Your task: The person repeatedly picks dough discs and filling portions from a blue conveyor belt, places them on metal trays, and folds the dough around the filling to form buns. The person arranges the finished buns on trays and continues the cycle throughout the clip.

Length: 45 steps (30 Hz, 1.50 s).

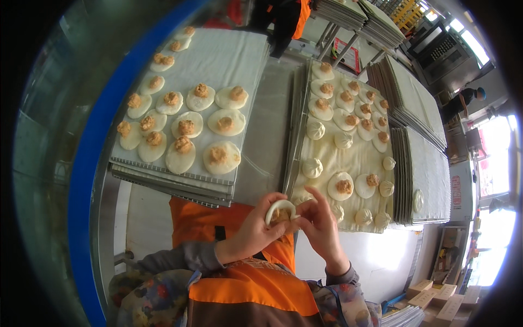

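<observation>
Cupped around a filled dough wrapper (281, 212), my left hand (255, 228) holds it in front of my orange apron. Brownish filling shows inside the curled white dough. Thumb and fingers of my right hand (317, 220) pinch the wrapper's right edge. On the left tray (218, 60) lie several flat dough rounds, each topped with a lump of filling; one such round (222, 157) is at its near right corner. The right tray (327, 155) bears more topped rounds at its far end and several closed, pleated buns (312, 168) nearer me.
A steel table surface (267, 120) runs between the trays. Tray stacks (422, 174) stand at the right, and more trays (343, 13) are at the back. A blue rail (90, 136) curves along the left. Cardboard boxes (444, 294) sit low at the right. Another person (462, 103) is far right.
</observation>
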{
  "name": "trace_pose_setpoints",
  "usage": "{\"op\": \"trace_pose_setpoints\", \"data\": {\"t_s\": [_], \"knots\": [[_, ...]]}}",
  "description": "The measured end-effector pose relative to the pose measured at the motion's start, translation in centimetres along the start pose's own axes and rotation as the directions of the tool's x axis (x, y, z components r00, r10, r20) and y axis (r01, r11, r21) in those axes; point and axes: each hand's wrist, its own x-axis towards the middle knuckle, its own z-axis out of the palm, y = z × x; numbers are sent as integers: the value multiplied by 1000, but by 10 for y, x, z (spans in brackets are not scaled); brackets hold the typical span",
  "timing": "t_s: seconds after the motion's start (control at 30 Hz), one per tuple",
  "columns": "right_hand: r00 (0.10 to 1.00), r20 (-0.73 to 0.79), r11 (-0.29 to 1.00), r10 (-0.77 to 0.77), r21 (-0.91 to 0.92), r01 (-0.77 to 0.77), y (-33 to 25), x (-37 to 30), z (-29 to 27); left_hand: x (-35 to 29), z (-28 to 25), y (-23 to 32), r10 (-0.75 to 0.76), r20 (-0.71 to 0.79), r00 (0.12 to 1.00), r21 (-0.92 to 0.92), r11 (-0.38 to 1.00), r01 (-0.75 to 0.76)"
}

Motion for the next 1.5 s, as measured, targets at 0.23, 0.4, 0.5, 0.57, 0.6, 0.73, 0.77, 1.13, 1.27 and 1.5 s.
{"op": "trace_pose_setpoints", "data": {"t_s": [0.23, 0.4, 0.5, 0.57, 0.6, 0.73, 0.77, 1.13, 1.27, 1.5], "knots": [[832, 214, 682, -511, -488, 544, -6, 11, 0, -1, -15, 8, -326, 79, 942, -195, 922, 335], [968, 245, 977, 51, -213, 3, -15, 8, 1, -7, -17, 8, -25, 132, 991, 301, 954, -16], [866, 367, 786, -340, -396, 476, -19, 12, 2, -3, -25, 10, -239, 175, 955, 204, 958, 202], [776, 404, 653, -484, -423, 628, -21, 14, 3, 1, -30, 13, -370, 231, 900, -71, 916, 395], [745, 408, 620, -528, -415, 666, -22, 16, 4, 1, -31, 15, -505, 228, 833, -187, 817, 546], [922, 365, 933, -130, -269, 238, -28, 15, 3, -2, -26, 21, -327, 257, 910, -50, 935, 350], [895, 384, 865, -227, -343, 366, -29, 16, 3, -1, -27, 22, -307, 246, 919, 61, 952, 301], [832, 372, 655, -411, -514, 554, -29, 18, 7, 0, -31, 25, -308, 207, 929, 2, 949, 315], [711, 502, 462, -492, -542, 702, -31, 22, 6, -10, -22, 24, -324, 164, 932, -230, 906, 356], [642, 620, 452, -451, -462, 763, -36, 26, 10, -6, -40, 11, -372, 258, 892, 0, 923, 384]]}}
